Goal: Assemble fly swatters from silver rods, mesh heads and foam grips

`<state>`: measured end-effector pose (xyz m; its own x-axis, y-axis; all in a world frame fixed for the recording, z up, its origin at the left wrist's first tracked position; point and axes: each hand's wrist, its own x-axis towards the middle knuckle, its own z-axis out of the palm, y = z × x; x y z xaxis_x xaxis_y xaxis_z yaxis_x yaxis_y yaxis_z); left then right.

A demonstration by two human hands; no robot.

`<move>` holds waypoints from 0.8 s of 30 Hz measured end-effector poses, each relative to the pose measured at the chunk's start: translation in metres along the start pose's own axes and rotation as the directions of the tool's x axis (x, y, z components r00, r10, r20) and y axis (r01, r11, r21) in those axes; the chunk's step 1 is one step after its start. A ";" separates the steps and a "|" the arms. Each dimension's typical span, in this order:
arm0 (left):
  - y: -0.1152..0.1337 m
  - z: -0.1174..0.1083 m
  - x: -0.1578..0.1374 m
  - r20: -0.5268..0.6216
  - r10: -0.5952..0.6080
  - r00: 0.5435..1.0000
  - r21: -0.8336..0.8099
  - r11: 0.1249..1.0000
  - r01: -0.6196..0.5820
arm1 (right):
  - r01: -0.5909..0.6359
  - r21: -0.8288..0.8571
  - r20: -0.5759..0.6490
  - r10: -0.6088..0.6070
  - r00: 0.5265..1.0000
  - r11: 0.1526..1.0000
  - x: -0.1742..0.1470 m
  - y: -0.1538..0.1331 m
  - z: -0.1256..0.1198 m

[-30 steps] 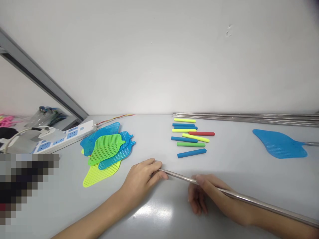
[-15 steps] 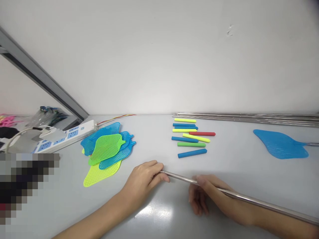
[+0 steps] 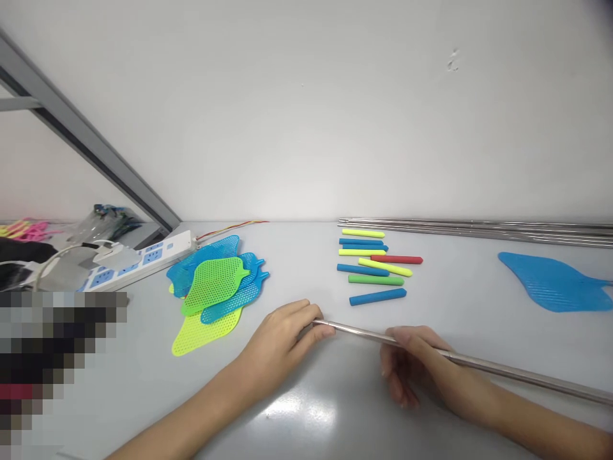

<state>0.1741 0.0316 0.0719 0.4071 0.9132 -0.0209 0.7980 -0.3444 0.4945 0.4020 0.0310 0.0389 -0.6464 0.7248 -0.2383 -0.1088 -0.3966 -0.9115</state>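
Note:
A thin telescopic metal rod (image 3: 507, 368) slants across the front of the table, running out past the right edge. My left hand (image 3: 290, 335) pinches its narrow tip between thumb and fingers, which hide the very end. Farther along, my right hand (image 3: 424, 364) has its thumb and index finger closed on the rod, the other fingers curled below. Beyond the hands lie several short coloured grips, among them a blue grip (image 3: 377, 297), a green grip (image 3: 376, 280) and a red grip (image 3: 397, 259). Perforated flyswatter heads, a green head (image 3: 213, 284) uppermost, are piled left of my left hand.
Several metal rods (image 3: 479, 229) lie along the wall at the back right. A blue flyswatter head (image 3: 558, 281) rests at the right. A white power strip (image 3: 158, 255) with plugs and cables sits at the left, beside a grey metal frame (image 3: 96, 134).
The whole view has shifted slightly, moving table items to the right. My right hand has slid a little along the rod, away from my left hand, and the rod lies flatter.

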 end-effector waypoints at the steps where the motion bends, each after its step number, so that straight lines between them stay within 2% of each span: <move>1: 0.000 -0.002 0.000 -0.006 0.007 1.000 -0.021 1.000 -0.007 | 0.004 0.040 -0.020 -0.003 1.000 0.999 0.000 0.001 -0.001; 5: -0.004 -0.006 0.001 -0.063 0.027 0.998 -0.064 0.997 -0.031 | 0.036 0.158 -0.083 -0.023 0.996 0.987 0.002 -0.001 -0.003; 12: -0.015 -0.013 0.002 -0.164 0.077 0.983 -0.008 0.997 -0.080 | 0.048 0.250 -0.159 -0.007 0.987 0.967 0.004 -0.004 -0.005; 18: -0.017 -0.019 0.002 -0.137 0.117 0.984 0.030 0.993 -0.114 | 0.048 0.264 -0.154 -0.007 0.988 0.963 0.003 -0.004 -0.006; 24: -0.016 -0.013 0.002 -0.078 0.154 0.985 0.017 0.988 -0.154 | 0.042 0.241 -0.147 -0.006 0.989 0.970 0.005 -0.004 -0.005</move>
<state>0.1565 0.0415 0.0750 0.4894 0.8632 0.1239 0.7332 -0.4842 0.4774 0.4027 0.0384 0.0396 -0.5278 0.8020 -0.2796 -0.3147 -0.4904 -0.8127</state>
